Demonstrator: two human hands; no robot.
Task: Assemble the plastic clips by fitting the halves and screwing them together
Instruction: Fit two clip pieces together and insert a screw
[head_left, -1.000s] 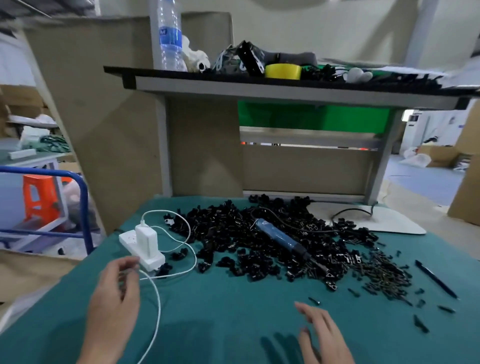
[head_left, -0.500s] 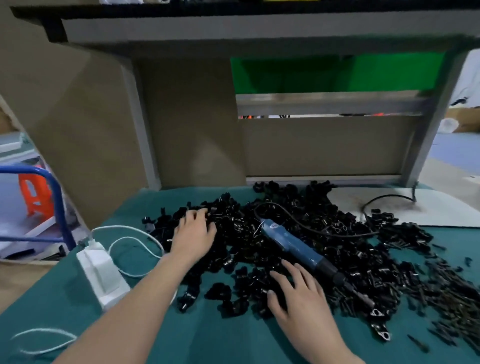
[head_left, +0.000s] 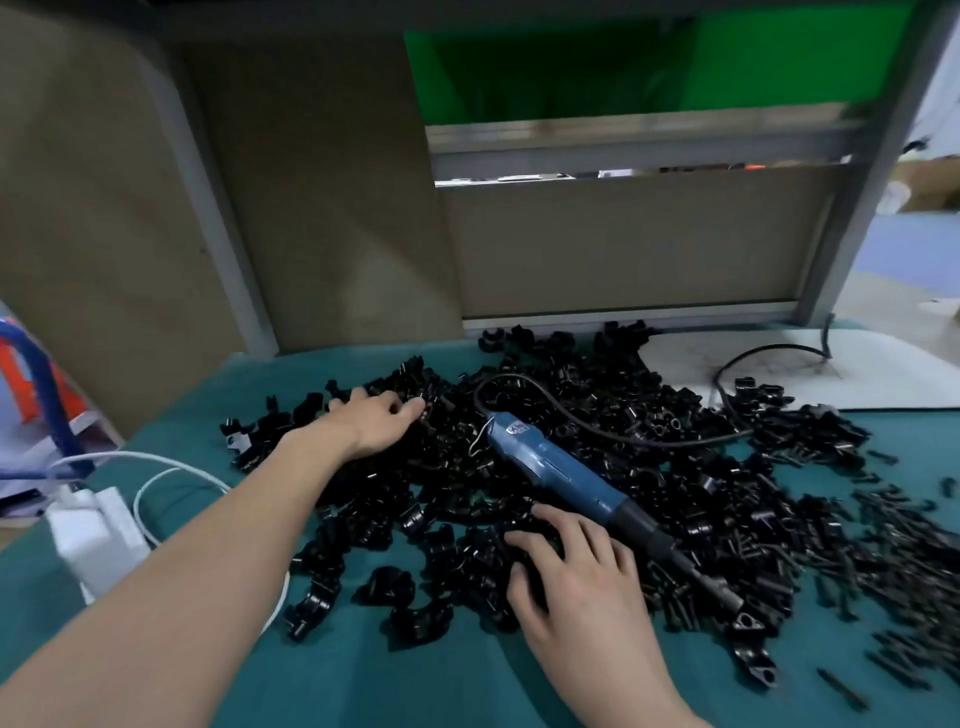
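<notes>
Two hands meet the clip pile (head_left: 675, 467): right hand (head_left: 576, 582) spread flat, left hand (head_left: 371, 423) curled, grip unclear.

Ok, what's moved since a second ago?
The left hand left the white cable and reached forward onto the pile of black clip halves; the right hand moved from the bare cloth onto the pile's near edge. The blue screwdriver lies on the pile as before, untouched.

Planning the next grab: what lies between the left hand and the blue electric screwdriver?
In the head view, heaped black clip halves fill the stretch between the left hand and the blue screwdriver.
</notes>
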